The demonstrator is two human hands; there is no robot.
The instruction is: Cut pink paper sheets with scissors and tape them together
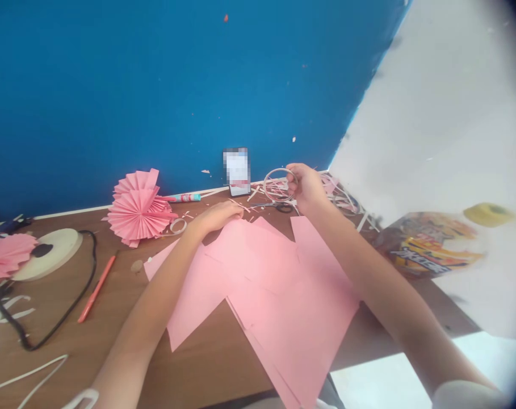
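My right hand [304, 184] is raised at the back of the table, its fingers closed on the edge of a thin pale ring [265, 186] that resembles a narrow tape roll. My left hand [221, 216] rests low with fingers stretched out at the far edge of the pink paper sheets [279, 284]; its fingertips are partly hidden. The sheets overlap at angles beneath both forearms. Between the hands lie scissors [284, 208], with dark handles, among cut paper strips [279, 187].
Pink pleated paper fans [141, 213] stand at the back left, near a small ring [178, 226]. A phone [237, 171] leans on the blue wall. A red pen [96, 289], a black cable [93, 250] and a white disc [59, 255] lie left. A printed packet [432, 244] sits right.
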